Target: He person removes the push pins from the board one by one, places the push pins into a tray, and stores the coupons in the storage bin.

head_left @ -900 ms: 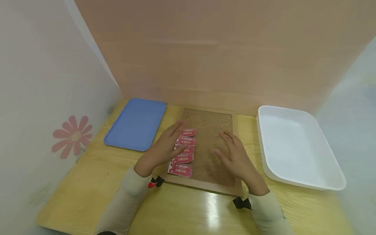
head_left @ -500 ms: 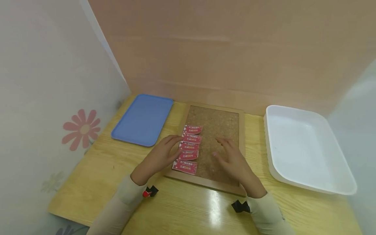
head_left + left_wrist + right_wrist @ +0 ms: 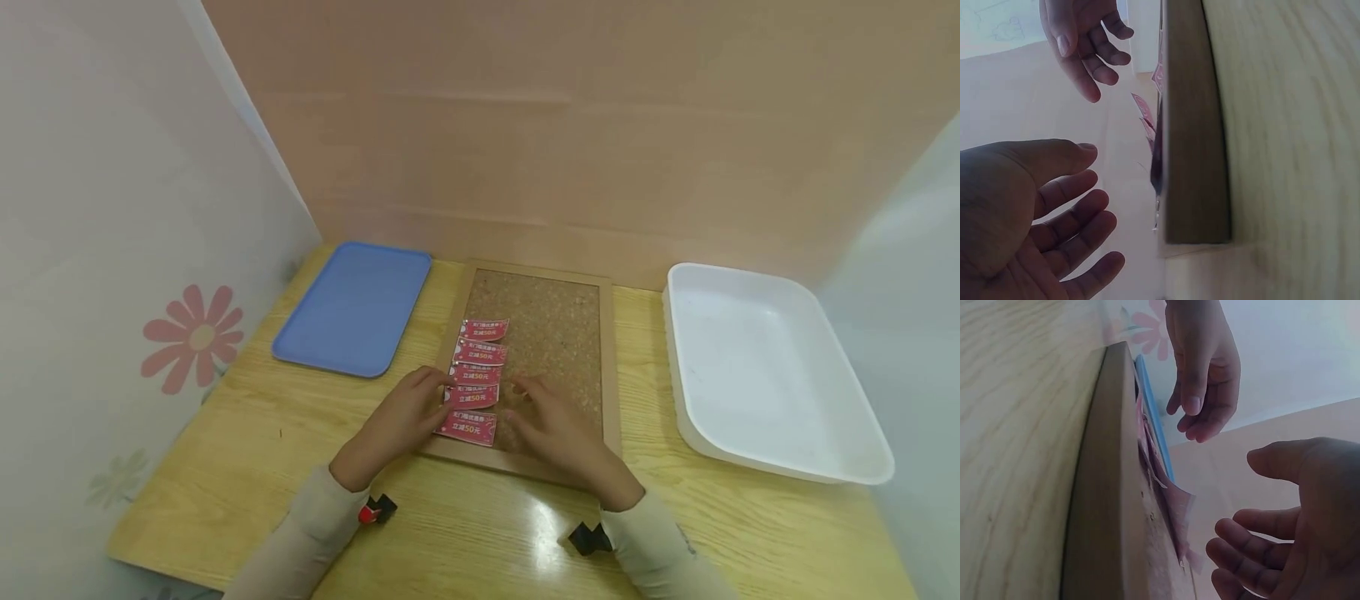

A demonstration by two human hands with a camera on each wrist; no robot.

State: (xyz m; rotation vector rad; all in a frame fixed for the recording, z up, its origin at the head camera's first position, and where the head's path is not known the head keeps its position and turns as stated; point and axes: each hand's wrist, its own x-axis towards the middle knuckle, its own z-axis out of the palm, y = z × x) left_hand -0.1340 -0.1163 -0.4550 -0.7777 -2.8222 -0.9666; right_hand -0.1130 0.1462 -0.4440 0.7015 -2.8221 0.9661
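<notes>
Pale beige long sleeves [image 3: 303,525], angular black pieces [image 3: 591,539] near both cuffs [image 3: 333,493], the left one partly red.

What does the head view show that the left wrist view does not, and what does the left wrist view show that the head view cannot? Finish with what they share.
Only the head view: the blue tray, the pink flower on the wall, and the printed fronts of five red coupons in a column.

Only the left wrist view: the left hand from its palm side, visibly clear of the corkboard, and coupons seen edge-on, lifting off it.

Both: the two hands, including the right hand, the corkboard, the coupons and the wooden table.
</notes>
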